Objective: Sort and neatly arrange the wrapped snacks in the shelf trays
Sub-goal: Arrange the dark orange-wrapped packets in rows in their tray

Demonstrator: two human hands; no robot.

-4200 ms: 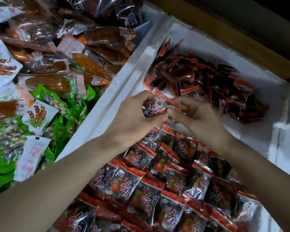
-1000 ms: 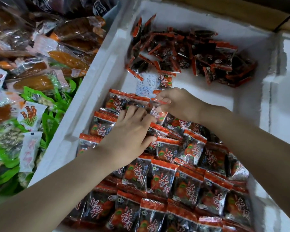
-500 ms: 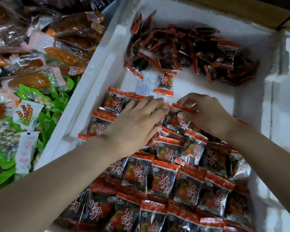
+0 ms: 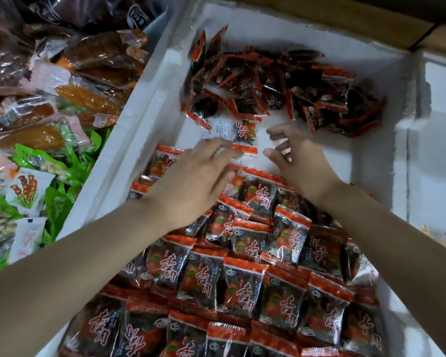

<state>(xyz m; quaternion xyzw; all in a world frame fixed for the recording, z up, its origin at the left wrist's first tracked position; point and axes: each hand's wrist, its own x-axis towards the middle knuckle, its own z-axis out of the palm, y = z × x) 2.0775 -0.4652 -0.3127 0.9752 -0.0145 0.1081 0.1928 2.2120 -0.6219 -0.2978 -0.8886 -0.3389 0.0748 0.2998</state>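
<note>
neat rows (image 4: pixel 245 279) overlapping, near end | loose pile (image 4: pixel 281 88) far end | white tray (image 4: pixel 144 119)

Bold characters reading 杏肉 mark the fronts of the red-and-black plastic snack packets (image 4: pixel 242 287) rowed in the white foam tray (image 4: pixel 150 104), and appear upside down on one loose red-and-black packet (image 4: pixel 245 135), while the fine print on the white-backed wrapper (image 4: pixel 218 130) beside it is too blurred to read.
</note>
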